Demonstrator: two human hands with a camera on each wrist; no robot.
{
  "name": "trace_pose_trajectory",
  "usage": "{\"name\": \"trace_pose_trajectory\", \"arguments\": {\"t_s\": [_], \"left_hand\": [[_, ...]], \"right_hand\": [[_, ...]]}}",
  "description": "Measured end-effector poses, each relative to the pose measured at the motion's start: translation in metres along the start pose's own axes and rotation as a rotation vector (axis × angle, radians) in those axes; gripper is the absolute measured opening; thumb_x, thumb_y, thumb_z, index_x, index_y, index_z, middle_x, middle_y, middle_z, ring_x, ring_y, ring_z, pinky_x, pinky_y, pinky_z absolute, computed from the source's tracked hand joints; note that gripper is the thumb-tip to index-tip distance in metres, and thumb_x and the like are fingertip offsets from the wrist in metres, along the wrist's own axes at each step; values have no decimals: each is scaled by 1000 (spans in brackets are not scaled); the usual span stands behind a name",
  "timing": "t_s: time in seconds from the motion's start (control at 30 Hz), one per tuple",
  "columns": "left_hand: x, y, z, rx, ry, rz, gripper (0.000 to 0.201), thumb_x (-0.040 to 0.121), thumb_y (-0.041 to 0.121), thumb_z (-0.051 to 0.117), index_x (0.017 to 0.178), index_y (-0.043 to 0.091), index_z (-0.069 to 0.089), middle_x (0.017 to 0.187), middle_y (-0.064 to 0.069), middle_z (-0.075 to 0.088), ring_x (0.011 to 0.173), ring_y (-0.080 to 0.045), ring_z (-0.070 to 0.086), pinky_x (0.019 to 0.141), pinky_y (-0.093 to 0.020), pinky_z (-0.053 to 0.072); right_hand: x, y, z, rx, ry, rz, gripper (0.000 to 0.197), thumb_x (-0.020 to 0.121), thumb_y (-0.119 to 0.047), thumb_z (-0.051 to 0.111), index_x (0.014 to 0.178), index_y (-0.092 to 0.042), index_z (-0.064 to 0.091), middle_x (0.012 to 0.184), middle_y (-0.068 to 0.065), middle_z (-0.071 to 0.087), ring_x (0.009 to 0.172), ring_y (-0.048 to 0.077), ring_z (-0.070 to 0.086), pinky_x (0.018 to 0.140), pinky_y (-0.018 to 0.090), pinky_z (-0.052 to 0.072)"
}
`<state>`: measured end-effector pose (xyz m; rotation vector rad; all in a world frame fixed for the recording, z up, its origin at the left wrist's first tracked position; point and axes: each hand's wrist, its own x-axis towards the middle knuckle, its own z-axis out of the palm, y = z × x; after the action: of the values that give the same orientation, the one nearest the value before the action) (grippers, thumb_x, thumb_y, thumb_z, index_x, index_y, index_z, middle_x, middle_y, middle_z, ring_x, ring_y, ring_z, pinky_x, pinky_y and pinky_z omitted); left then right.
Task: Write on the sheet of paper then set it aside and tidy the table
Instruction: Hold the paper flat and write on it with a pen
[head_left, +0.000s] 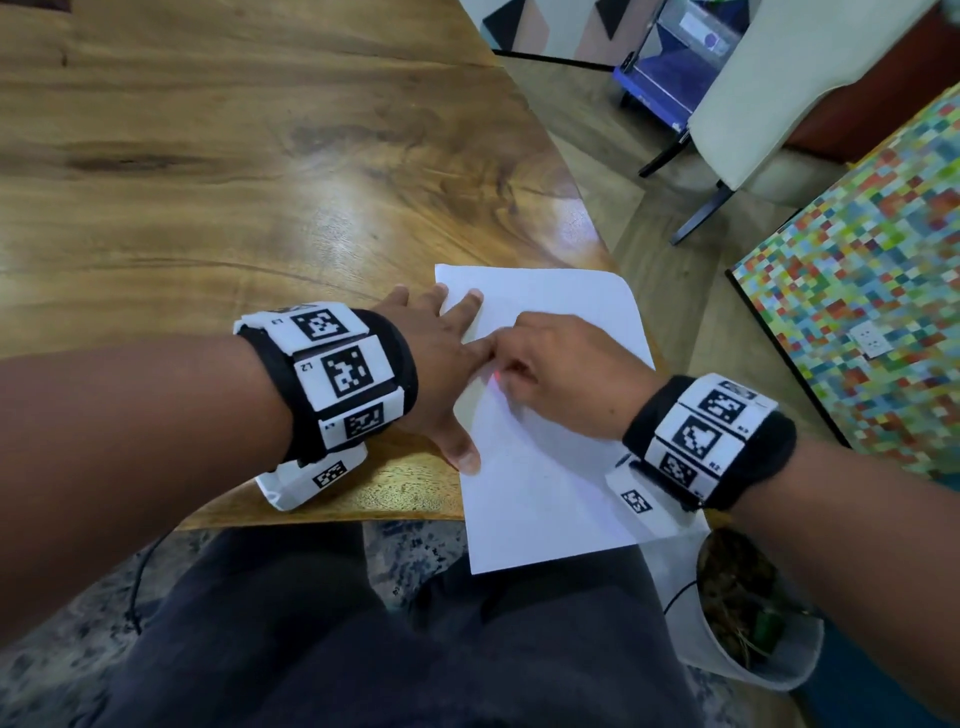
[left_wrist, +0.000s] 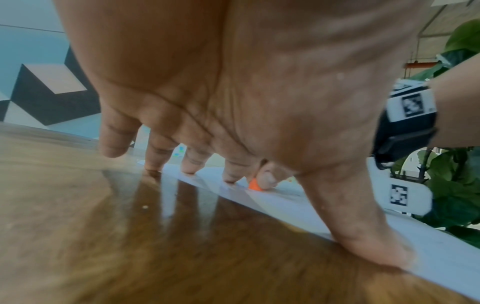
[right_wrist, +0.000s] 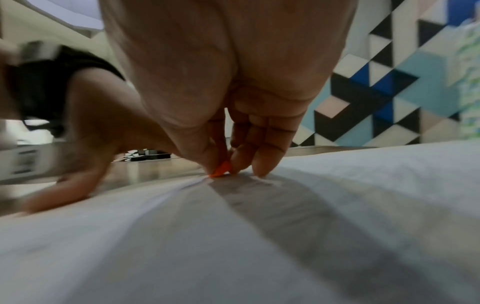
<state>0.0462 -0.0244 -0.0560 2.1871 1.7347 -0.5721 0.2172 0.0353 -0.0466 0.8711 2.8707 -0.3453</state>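
On the near right corner of the glossy, grain-streaked wooden table (head_left: 218, 171) lies our plain white sheet of paper (head_left: 550, 488), smooth and thin, its near end hanging past the table edge over our lap. We spread our left hand (head_left: 441, 358) flat along its left margin, fingers straight and fanned, with the thumb and several fingertips (left_wrist: 189, 171) pressing the sheet down, the outermost ones falling on the wood beside it. Our right hand (head_left: 558, 376) curls its thumb and fingers together around a small orange-tipped writing tool (right_wrist: 221, 169), whose point touches the paper beside the left index finger; its barrel is hidden in the grip, so we cannot tell its shape. We judge the writing step is under way, though no marks are legible. To do it well, we keep the left hand's pressure even so the slick paper does not skate on the polished wood, and write only where the table backs the sheet, since the overhanging part would flex under the tip
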Motion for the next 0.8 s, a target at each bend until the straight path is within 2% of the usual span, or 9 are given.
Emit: {"name": "trace_pose_trajectory", "arguments": {"t_s": [0.1,0.17,0.23,0.3,0.37,0.43,0.5,0.6,0.8], "left_hand": [[1,2,-1,16,-6,-14,139,59,94,61,159,35,-17,167,-15,-20,154,-43,-7,124,-58,7],[1,3,-2,9,-11,-18,140,59,92,63,159,34,-17,167,-17,-20,154,-44,-7,124,-58,9],[2,4,-4,-7,-17,-14,141,59,90,67,159,35,-15,166,-19,-20,153,-46,-6,124,-58,11],[3,6,-6,-9,-31,-10,141,59,87,69,159,35,-15,166,-21,-20,153,-48,-6,124,-59,11],[4,7,-7,1,-45,-12,141,59,87,70,159,35,-16,166,-21,-20,153,-49,-6,124,-58,11],[4,8,-8,9,-46,-15,140,59,87,70,159,37,-15,166,-21,-20,152,-49,-6,124,-58,12],[4,8,-8,21,-44,-23,140,59,88,69,159,37,-16,166,-21,-19,153,-49,-5,123,-58,14],[3,8,-8,38,-47,-28,141,59,90,67,158,37,-18,166,-20,-20,153,-48,-4,123,-59,14],[4,9,-8,44,-48,-27,141,59,89,67,158,36,-18,166,-21,-20,153,-49,-4,123,-58,13]], "right_hand": [[9,22,-9,-26,68,156,10,89,-24,53,83,-19,59,87,1,58,83,25,57,77,44,50],[10,25,-9,-37,72,157,10,88,-23,52,80,-20,57,84,0,56,80,25,56,75,44,50],[0,12,-4,-50,50,47,8,88,-22,54,81,-19,58,84,-1,56,79,24,57,71,40,49],[-16,-5,1,-31,35,-106,8,86,-19,60,80,-15,60,87,1,58,76,23,58,62,34,46],[-22,-9,3,-20,10,-185,10,86,-18,61,78,-13,61,90,4,60,72,23,57,58,33,44],[-13,2,0,-21,0,-120,8,87,-18,58,80,-13,61,87,2,58,76,22,57,64,35,46],[0,21,-6,-56,45,24,9,88,-21,53,79,-18,56,83,0,56,79,25,58,71,41,49],[4,36,-9,-64,79,127,9,87,-22,50,79,-20,55,83,0,56,79,25,56,74,44,49],[-32,-5,5,-17,20,-160,17,87,-24,49,73,-16,55,77,-7,47,68,21,52,57,40,46]]}}
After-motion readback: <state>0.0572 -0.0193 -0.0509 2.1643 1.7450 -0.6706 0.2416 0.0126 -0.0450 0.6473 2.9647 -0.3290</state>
